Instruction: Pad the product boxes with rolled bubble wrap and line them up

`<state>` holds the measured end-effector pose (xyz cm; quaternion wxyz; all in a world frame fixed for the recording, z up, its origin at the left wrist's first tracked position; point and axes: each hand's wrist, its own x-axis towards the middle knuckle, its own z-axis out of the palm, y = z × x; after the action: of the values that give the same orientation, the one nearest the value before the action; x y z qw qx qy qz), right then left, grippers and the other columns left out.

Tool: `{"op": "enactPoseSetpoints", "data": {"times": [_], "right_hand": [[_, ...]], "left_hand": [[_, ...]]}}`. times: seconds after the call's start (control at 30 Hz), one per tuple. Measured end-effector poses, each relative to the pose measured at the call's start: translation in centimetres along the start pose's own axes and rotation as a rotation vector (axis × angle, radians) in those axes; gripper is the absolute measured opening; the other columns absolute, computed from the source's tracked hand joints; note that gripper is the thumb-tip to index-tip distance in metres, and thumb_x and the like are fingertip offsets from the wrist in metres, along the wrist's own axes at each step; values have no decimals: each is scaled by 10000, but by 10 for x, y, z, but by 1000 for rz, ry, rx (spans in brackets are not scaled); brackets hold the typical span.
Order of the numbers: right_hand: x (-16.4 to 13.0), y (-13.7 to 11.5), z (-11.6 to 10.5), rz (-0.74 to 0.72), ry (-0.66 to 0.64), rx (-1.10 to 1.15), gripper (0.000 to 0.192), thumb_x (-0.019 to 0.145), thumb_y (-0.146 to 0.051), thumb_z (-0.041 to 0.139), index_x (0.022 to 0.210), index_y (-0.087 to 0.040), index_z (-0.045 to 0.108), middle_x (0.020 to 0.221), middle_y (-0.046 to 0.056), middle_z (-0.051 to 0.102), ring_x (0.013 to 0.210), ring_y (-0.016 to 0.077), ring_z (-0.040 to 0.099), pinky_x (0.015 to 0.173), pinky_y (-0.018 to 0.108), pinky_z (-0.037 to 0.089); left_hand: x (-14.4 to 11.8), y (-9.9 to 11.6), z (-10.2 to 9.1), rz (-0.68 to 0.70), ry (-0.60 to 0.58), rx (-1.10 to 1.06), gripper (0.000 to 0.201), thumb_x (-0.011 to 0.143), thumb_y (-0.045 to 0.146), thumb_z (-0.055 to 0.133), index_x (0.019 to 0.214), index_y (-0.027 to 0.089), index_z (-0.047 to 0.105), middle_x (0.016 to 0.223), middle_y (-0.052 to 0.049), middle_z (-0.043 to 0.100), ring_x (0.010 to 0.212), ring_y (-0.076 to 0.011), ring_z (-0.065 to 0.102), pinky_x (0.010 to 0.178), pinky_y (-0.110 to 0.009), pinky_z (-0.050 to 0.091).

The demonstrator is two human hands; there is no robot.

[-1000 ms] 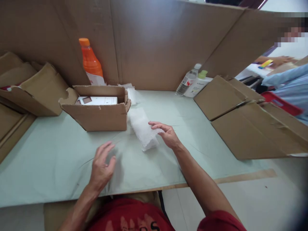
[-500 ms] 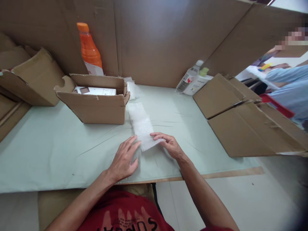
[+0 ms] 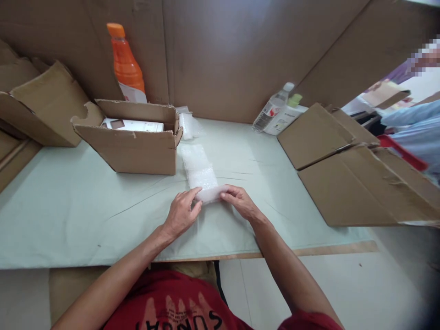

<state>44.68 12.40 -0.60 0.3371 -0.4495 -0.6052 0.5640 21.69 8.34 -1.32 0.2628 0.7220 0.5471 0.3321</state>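
A pale green table (image 3: 137, 238) stands before a cardboard wall (image 3: 220, 59). One open box (image 3: 144, 156) partly hides an orange bottle (image 3: 129, 66); two more bottles (image 3: 271, 112) stand near two boxes (image 3: 360, 188) at right. Mid-table lies one strip of bubble wrap (image 3: 200, 170), its near end raised, the left hand (image 3: 183, 210) and right hand (image 3: 241, 202) pinching it between thumb and fingers.

On a table covered in pale green cloth (image 3: 275, 192), a bare lane runs from the front edge to the back, between the person's right hand (image 3: 241, 202) and brown cardboard boxes (image 3: 360, 192) blocking the right edge. Another bare stretch follows the front edge's left half. An open brown cardboard box (image 3: 144, 151) obstructs the back left, and a tall brown cardboard panel (image 3: 213, 59) closes the back edge.
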Motion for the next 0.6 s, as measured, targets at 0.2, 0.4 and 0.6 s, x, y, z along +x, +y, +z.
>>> {"op": "enactPoseSetpoints", "data": {"times": [0.2,0.4,0.6], "right_hand": [[9,4,2,21,95,3,318,805,-525,709,834,-208,704,758,4,676,701,169,599,694,314,521],[-12,-8,4,-213,491,-390,180,909,-340,605,1039,-245,685,986,65,736,900,235,672,822,400,538],[-30,-10,7,-498,44,-1003,290,919,-155,556,1152,-255,697,1236,97,715,1150,301,627,911,472,490]], "left_hand": [[15,-1,2,-119,-47,47,419,889,229,557,1303,199,621,753,11,681,652,-143,607,674,-256,475],[26,-3,6,-191,-89,131,461,872,201,566,1331,176,592,785,-5,691,723,-175,642,710,-279,474],[35,1,5,-218,-138,213,513,873,197,581,1385,190,549,797,-14,713,744,-196,663,720,-289,482]]}}
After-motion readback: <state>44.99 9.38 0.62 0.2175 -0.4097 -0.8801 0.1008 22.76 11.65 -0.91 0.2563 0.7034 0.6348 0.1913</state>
